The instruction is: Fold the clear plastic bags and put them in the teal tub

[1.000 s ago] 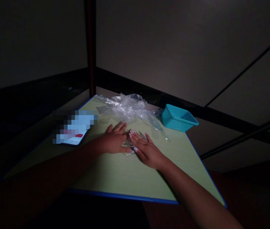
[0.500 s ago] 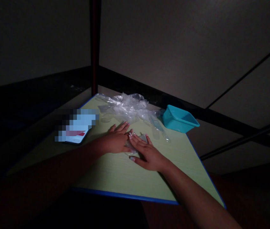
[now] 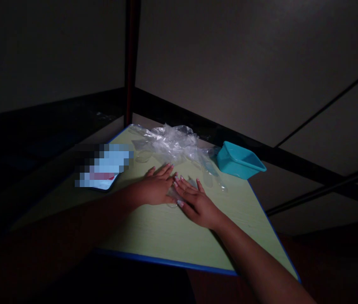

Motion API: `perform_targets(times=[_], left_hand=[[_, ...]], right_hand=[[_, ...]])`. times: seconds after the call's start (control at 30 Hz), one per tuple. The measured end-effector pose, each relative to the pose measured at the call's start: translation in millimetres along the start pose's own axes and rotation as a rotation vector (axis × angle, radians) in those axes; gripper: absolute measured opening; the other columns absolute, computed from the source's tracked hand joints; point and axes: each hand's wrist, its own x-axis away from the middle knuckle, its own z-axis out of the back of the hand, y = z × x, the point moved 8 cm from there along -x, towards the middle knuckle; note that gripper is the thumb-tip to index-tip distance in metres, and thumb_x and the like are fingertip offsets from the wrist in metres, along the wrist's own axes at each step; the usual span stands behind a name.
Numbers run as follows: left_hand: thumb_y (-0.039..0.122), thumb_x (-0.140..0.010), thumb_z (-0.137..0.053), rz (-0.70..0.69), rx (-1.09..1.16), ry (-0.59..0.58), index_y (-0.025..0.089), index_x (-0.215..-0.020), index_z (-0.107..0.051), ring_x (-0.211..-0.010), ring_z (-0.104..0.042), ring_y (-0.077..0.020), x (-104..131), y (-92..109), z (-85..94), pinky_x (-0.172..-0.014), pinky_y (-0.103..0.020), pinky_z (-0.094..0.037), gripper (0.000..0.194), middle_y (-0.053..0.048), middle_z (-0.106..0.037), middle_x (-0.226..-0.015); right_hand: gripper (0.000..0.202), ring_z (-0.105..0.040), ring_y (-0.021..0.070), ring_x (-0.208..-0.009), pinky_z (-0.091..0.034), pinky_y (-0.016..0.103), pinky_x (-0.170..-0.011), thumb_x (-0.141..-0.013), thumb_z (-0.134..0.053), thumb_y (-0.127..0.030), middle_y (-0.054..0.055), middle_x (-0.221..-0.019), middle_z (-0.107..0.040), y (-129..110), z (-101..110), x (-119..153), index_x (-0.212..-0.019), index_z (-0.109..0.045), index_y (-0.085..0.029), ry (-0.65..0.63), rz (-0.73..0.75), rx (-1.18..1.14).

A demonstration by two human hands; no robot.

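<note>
My left hand (image 3: 158, 189) lies palm down on the light green table (image 3: 153, 236), its fingers spread. Beside it, my right hand (image 3: 197, 202) is also flat with its fingers outstretched, the fingertips close to those of my left hand. Under and between both hands shows part of a thin clear plastic piece (image 3: 174, 195); the rest is covered by the hands. Just beyond the fingers, a crumpled pile of clear plastic (image 3: 174, 141) spreads over the far part of the table.
A turquoise bin (image 3: 237, 164) stands at the table's right back edge. To the left lies a phone (image 3: 104, 183) with a lit, partly blurred screen. Dark-trimmed wall panels (image 3: 245, 76) rise behind the table, which has a blue edge.
My right thumb has moved up and inward, nearer to my left thumb. My left hand remains flat in nearly the same place. The whole view has shifted slightly.
</note>
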Motion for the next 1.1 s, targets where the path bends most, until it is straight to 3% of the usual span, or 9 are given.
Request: perform_targets(times=[0.13,0.5,0.73,1.1], left_hand=[[0.068,-0.078,-0.046,0.005,0.001,0.008,0.017,-0.145,-0.027,-0.143,0.002,-0.0301,0.3,1.2,0.6,-0.11,-0.055,-0.01,0.087,-0.016,-0.004,-0.155],[0.061,-0.079,-0.05,-0.001,0.003,-0.011,0.019,-0.144,-0.031,-0.143,0.002,-0.0304,-0.3,1.7,-0.6,-0.11,-0.056,-0.01,0.08,-0.016,-0.005,-0.155],[0.058,-0.081,-0.048,0.028,-0.008,-0.03,0.014,-0.147,-0.023,-0.143,0.001,-0.029,1.5,3.4,3.7,-0.11,-0.055,-0.011,0.083,-0.015,-0.003,-0.155],[0.058,-0.08,-0.049,0.006,-0.042,0.033,0.017,-0.146,-0.027,-0.143,0.001,-0.0299,1.5,2.2,6.1,-0.11,-0.054,-0.011,0.081,-0.014,-0.005,-0.155]], right_hand=[[0.057,-0.017,0.0175,-0.141,0.0,0.055,-0.111,-0.094,-0.033,-0.022,0.008,-0.151,-0.024,-0.6,0.1,-0.6,-0.148,-0.017,-0.027,0.008,0.012,-0.001],[0.058,-0.015,0.0179,-0.142,-0.002,0.054,-0.111,-0.094,-0.034,-0.021,0.007,-0.152,-0.025,-3.1,-1.3,-1.7,-0.148,-0.017,-0.029,-0.008,0.041,0.045],[0.055,-0.015,0.0165,-0.142,-0.009,0.051,-0.112,-0.095,-0.033,-0.022,0.008,-0.153,-0.02,-3.0,-7.8,-1.0,-0.148,-0.021,-0.023,-0.074,0.042,-0.002],[0.056,-0.018,0.0159,-0.141,-0.011,0.051,-0.113,-0.094,-0.033,-0.02,0.008,-0.153,-0.021,-4.7,-8.3,0.1,-0.149,-0.017,-0.021,-0.112,0.038,-0.028]])
